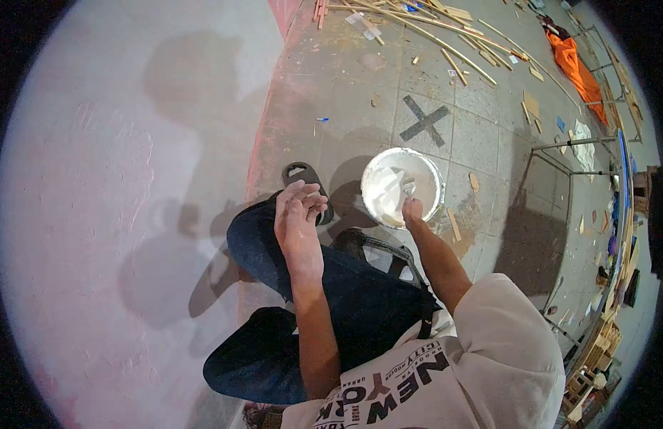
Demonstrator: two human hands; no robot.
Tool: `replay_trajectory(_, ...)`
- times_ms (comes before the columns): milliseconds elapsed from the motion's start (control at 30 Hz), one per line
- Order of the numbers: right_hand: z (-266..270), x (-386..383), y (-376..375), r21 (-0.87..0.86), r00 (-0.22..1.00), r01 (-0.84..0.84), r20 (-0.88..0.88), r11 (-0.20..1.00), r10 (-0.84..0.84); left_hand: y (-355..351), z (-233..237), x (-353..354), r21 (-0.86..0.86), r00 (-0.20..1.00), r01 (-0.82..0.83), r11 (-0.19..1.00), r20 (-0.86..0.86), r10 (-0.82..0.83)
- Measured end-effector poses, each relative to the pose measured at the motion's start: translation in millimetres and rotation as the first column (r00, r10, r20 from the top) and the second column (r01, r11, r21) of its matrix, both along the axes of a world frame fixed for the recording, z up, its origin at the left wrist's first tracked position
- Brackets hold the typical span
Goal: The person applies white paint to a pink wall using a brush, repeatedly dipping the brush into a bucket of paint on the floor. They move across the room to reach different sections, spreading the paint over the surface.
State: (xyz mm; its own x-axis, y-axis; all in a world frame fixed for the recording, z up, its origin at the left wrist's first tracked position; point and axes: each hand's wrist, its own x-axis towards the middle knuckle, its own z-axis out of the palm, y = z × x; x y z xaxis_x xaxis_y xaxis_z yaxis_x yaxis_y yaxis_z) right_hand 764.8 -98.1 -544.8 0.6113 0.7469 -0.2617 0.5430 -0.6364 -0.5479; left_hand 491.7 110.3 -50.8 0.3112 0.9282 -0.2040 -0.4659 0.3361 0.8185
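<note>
Your right hand fisted at white putty bucket rim, likely scooping; left hand half-curled, empty. Next needs clean lift.

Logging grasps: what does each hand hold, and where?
Left hand holds nothing, fingers loosely curled. Right hand is closed at the bucket rim; whether it grips something cannot be told.

Left hand raised, fingers loosely curled, empty; right hand stretched forward, angled down, grip unclear.
</note>
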Motion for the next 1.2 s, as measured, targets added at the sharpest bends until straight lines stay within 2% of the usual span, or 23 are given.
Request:
replay_trajectory(33, 17, -3, 2, 0.018, 0.998, 0.008, -0.066, 1.0, -0.007, -1, -1, -2, -0.007, 1.0, 0.005, 1.0, -0.004, -0.005)
replay_trajectory(100, 72, -16, 7, 0.056, 0.907, 0.275, -0.347, 0.96, -0.24, -1, 1, -2, -0.007, 1.0, 0.002, 1.0, -0.001, -0.002)
replay_trajectory(133, 72, -18, 3, 0.048, 0.817, 0.41, -0.462, 0.911, -0.344, -1, 1, -1, -0.007, 1.0, -0.002, 1.0, 0.005, 0.002)
replay_trajectory(167, 69, -20, 9, 0.036, 0.779, 0.497, -0.459, 0.867, -0.427, 0, 1, 0, -0.002, 1.0, -0.002, 1.0, 0.006, 0.002)
replay_trajectory(233, 26, -20, -1, 0.017, 0.676, 0.66, -0.452, 0.751, -0.583, 0, 1, -1, -0.001, 1.0, 0.001, 1.0, 0.004, -0.001)
replay_trajectory(267, 39, -21, -8, -0.012, 0.581, 0.698, -0.575, 0.716, -0.576, -1, 1, -1, 0.009, 1.0, 0.0, 1.0, 0.004, 0.0)
replay_trajectory(333, 101, -27, -7, -0.084, 0.357, 0.755, -0.78, 0.65, -0.515, -1, 3, -1, 0.038, 1.0, -0.008, 0.999, 0.006, 0.008)
replay_trajectory(367, 133, -29, -4, -0.158, 0.376, 0.74, -0.709, 0.654, -0.597, 0, 2, -3, 0.019, 1.0, -0.005, 1.0, 0.011, 0.005)
replay_trajectory(467, 154, -29, -16, -0.065, 0.419, 0.755, -0.717, 0.652, -0.557, -7, 8, -5, 0.05, 0.999, -0.022, 0.998, 0.041, 0.02)
replay_trajectory(567, 187, -23, -27, 0.105, 0.478, 0.746, -0.773, 0.658, -0.418, -11, 7, -12, 0.112, 0.996, -0.026, 0.993, 0.083, 0.016)
replay_trajectory(633, 223, -18, -25, 0.215, 0.519, 0.734, -0.789, 0.644, -0.328, -17, 7, -17, 0.088, 0.961, -0.026, 0.996, 0.278, 0.0)
replay_trajectory(667, 238, -15, -18, 0.239, 0.464, 0.772, -0.845, 0.589, -0.266, -19, 8, -21, 0.082, 0.928, -0.026, 0.996, 0.373, -0.006)
replay_trajectory(733, 263, -9, -5, 0.257, 0.352, 0.837, -0.928, 0.482, -0.117, -26, 19, -30, 0.063, 0.912, -0.043, 0.997, 0.41, 0.014)
replay_trajectory(767, 318, -21, 10, 0.225, 0.282, 0.86, -0.958, 0.458, -0.058, -29, 24, -37, 0.073, 0.888, -0.053, 0.996, 0.46, 0.013)
replay_trajectory(867, 338, -8, 55, 0.207, 0.12, 0.933, -0.95, 0.295, 0.289, -36, 53, -67, 0.074, 0.858, -0.127, 0.989, 0.509, 0.072)
replay_trajectory(900, 355, -9, 76, 0.17, 0.087, 0.948, -0.951, 0.268, 0.296, -37, 64, -83, 0.101, 0.862, -0.161, 0.982, 0.5, 0.09)
replay_trajectory(1000, 397, -17, 139, 0.198, -0.026, 0.918, -0.835, 0.345, 0.55, -34, 95, -145, 0.207, 0.885, -0.257, 0.944, 0.443, 0.144)
replay_trajectory(1033, 411, -22, 165, 0.128, -0.117, 0.92, -0.812, 0.369, 0.572, -37, 105, -165, 0.344, 0.865, -0.292, 0.892, 0.493, 0.093)
replay_trajectory(1133, 485, -61, 237, 0.095, -0.291, 0.874, -0.684, 0.477, 0.669, -42, 129, -239, 0.399, 0.862, -0.453, 0.798, 0.423, 0.278)
replay_trajectory(1167, 515, -83, 255, 0.172, -0.293, 0.845, -0.644, 0.507, 0.707, -46, 134, -261, 0.409, 0.838, -0.509, 0.757, 0.435, 0.328)
replay_trajectory(1200, 547, -108, 270, 0.163, -0.338, 0.817, -0.642, 0.553, 0.688, -49, 136, -283, 0.416, 0.808, -0.566, 0.712, 0.451, 0.379)
